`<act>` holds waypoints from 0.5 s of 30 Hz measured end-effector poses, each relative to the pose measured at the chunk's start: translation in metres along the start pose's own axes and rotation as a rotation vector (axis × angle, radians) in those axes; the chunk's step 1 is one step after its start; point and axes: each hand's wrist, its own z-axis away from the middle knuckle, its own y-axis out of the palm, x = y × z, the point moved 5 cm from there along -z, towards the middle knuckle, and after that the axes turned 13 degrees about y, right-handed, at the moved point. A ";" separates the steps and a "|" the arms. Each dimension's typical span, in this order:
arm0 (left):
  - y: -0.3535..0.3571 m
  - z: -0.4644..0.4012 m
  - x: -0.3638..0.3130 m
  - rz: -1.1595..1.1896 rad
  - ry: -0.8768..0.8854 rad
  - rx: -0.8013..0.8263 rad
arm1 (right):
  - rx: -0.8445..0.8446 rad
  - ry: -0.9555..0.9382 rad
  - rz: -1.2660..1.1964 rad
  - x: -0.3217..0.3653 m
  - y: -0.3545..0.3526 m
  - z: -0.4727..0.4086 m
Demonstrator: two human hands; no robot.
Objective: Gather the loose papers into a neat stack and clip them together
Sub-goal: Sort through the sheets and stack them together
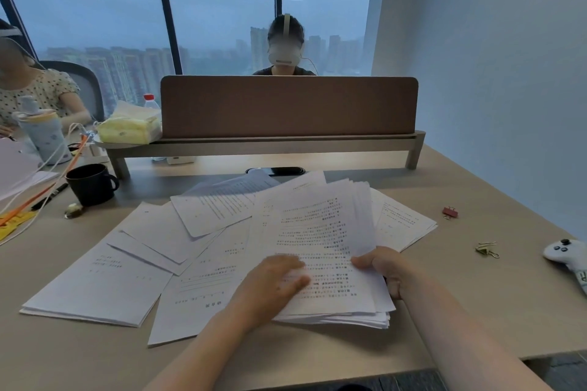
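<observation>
Paper stack point(320, 241) mid-bench, edges uneven. Right hand point(386, 267) fingers pinch its right edge; left hand point(276, 282) lies flat on top, fingers straight. Loose sheets point(133, 260) fanned left. Red clip point(450, 212) and gold clips point(486, 249) right, black mug point(90, 184) left. Tan bench point(476, 311), brown divider point(289, 106), window behind.

Matt white printed papers point(320, 241) lie on a smooth matt wood-look desk point(460, 305), beside a glossy black mug point(90, 182).

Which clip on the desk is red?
The red binder clip, farther from the person. The other clip, nearer the white controller, is gold.
</observation>
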 end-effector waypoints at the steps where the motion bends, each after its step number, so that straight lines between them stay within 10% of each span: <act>1: -0.005 -0.002 0.010 0.001 -0.086 -0.097 | -0.003 -0.008 -0.010 0.000 0.000 0.001; 10: -0.053 -0.005 0.062 0.645 -0.648 -0.554 | 0.034 -0.182 -0.140 0.009 0.001 0.014; 15: -0.063 -0.013 0.059 1.016 -0.557 -0.516 | 0.100 -0.293 -0.143 0.022 0.006 0.029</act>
